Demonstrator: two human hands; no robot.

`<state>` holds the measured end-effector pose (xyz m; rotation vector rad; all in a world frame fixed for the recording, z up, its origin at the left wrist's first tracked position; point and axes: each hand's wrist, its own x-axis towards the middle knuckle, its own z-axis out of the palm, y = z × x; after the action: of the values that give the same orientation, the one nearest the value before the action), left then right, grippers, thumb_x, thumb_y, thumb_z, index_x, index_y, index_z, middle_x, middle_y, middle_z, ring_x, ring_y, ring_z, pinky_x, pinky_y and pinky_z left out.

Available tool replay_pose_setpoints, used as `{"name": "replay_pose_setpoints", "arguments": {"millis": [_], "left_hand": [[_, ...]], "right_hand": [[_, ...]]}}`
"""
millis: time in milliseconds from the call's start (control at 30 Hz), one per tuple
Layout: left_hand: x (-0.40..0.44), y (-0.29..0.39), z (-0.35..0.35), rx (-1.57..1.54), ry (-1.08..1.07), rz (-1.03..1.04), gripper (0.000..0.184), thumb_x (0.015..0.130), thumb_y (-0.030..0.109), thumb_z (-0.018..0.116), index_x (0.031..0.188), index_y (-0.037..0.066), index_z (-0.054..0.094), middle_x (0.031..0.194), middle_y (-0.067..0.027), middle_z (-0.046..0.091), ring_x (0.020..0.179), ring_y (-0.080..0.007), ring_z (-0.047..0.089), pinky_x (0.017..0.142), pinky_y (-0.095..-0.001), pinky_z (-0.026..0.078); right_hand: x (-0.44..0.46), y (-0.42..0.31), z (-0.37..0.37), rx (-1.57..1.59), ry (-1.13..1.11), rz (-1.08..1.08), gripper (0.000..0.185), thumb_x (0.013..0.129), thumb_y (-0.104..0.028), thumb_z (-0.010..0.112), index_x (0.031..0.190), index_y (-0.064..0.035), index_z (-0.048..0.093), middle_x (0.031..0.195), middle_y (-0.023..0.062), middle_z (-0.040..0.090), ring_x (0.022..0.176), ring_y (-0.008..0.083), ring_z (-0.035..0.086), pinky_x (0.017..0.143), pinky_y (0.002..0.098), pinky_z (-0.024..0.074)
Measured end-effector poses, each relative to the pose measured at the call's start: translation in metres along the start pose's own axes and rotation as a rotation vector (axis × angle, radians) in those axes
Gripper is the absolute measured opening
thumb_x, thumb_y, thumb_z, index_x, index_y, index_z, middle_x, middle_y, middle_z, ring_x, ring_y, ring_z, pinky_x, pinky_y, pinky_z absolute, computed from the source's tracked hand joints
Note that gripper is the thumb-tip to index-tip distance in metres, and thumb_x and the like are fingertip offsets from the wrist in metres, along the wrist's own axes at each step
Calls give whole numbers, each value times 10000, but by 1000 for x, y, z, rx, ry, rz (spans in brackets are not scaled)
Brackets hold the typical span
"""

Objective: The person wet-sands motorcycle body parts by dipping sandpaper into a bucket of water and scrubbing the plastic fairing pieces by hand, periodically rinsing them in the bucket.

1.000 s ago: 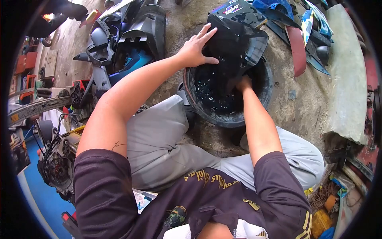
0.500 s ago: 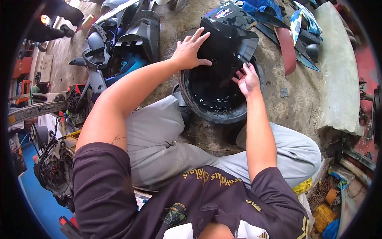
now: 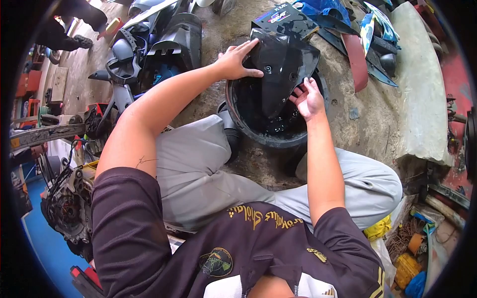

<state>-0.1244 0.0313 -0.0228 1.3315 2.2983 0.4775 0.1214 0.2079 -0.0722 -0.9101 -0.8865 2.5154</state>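
Note:
A glossy black plastic motorcycle panel (image 3: 280, 69) is held tilted over a round black basin (image 3: 238, 126) of dark liquid. Small holes or fasteners show on its face, and its pointed lower end hangs inside the basin's rim. My left hand (image 3: 237, 62) grips the panel's left edge, with the thumb and fingers spread along it. At the lower right edge, my right hand (image 3: 309, 101) pinches the panel between thumb and fingers; some of those fingers are hidden behind it. Just beyond lies another black panel (image 3: 280, 17) with a "BEAT" decal.
Grey and black motorcycle fairings (image 3: 174, 42) lie at the upper left. Blue panels (image 3: 330, 12) and a reddish strip (image 3: 356, 62) lie at the upper right, beside a long pale slab (image 3: 422, 89). An engine part (image 3: 69, 208) stands at the left.
The panel has turned in my hands, so its face with the holes and its pointed lower end now show. My left hand has shifted slightly; my right hand is nearly still.

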Motion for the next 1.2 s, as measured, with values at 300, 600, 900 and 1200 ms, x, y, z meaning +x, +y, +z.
{"name": "replay_pose_setpoints", "arguments": {"millis": [300, 600, 900, 1200], "left_hand": [[41, -38, 24, -705, 123, 7, 815, 1001, 334, 714, 1633, 17, 309, 1548, -165, 537, 1413, -254, 516, 1198, -370, 374], [33, -14, -10, -990, 206, -57, 464, 1055, 175, 623, 1474, -19, 569, 1439, -96, 640, 1333, -163, 567, 1160, -308, 403], [36, -24, -16, -884, 227, -70, 434, 973, 148, 725, 1362, -30, 654, 1298, -114, 729, 1175, -158, 677, 1053, -293, 508], [41, -28, -10, -745, 260, -141, 611, 906, 260, 812, 1404, -32, 614, 1334, -173, 708, 1221, -220, 682, 1072, -327, 518]], "right_hand": [[4, 9, -4, 4, 0, 24, 180, 1117, -285, 476, 1252, -200, 559, 1200, 35, 677, 1109, 258, 664, 907, 583, 528], [8, 17, -9, 21, 26, 31, 185, 1120, -282, 465, 1264, -217, 560, 1235, 35, 668, 1145, 258, 645, 932, 598, 488], [5, 16, -7, 37, 52, 26, 181, 1114, -261, 488, 1275, -209, 553, 1191, 26, 667, 1073, 246, 665, 884, 587, 499], [8, 7, -14, 49, -36, -31, 74, 1069, -205, 598, 1135, -223, 626, 1047, -15, 697, 978, 205, 703, 781, 553, 572]]}}
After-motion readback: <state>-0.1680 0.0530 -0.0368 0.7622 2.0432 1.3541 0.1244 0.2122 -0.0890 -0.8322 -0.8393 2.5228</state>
